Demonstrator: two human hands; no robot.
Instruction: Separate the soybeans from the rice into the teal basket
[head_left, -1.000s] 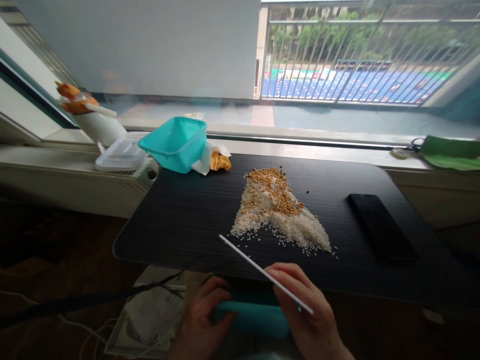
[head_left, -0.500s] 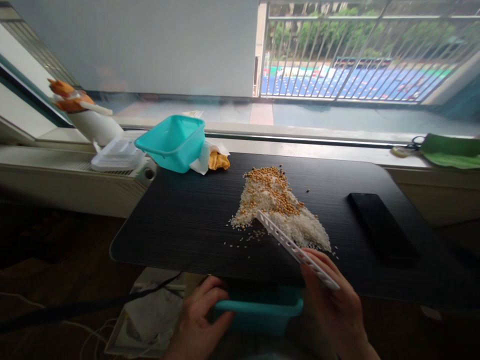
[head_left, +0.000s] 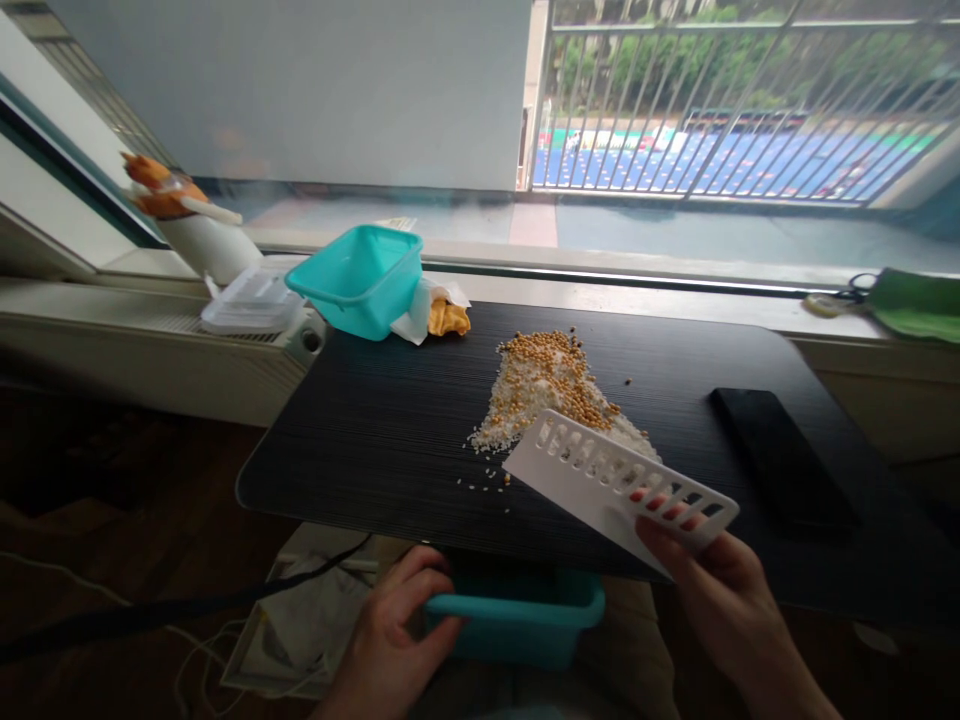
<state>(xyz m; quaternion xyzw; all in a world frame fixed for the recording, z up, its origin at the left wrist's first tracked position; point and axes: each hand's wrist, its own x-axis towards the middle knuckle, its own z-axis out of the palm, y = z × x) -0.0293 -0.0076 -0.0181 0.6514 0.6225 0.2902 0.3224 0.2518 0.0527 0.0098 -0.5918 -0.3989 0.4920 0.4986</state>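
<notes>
My left hand (head_left: 409,625) grips the left rim of a teal plastic bin (head_left: 525,630), held just under the table's front edge. The inside of that bin is mostly hidden. In my right hand (head_left: 724,590) is a white slotted plastic strip (head_left: 600,490), its flat face turned toward me and its long edge slanting down to the right. The strip stands in front of a heap of white rice (head_left: 517,405) mixed with yellow soybeans (head_left: 551,350) on the dark table, covering part of the pile. A few loose grains lie at the heap's near left.
A second teal bin (head_left: 360,280) stands at the table's back left, beside a crumpled white and orange wrapper (head_left: 448,317). A black phone (head_left: 780,455) lies at the right. Beyond are a clear lid (head_left: 251,298), a stuffed toy (head_left: 169,190) and a green cloth (head_left: 915,303).
The white strip has turned from nearly edge-on to showing its broad face, and my right hand has shifted right. My left hand still holds the bin at the table edge.
</notes>
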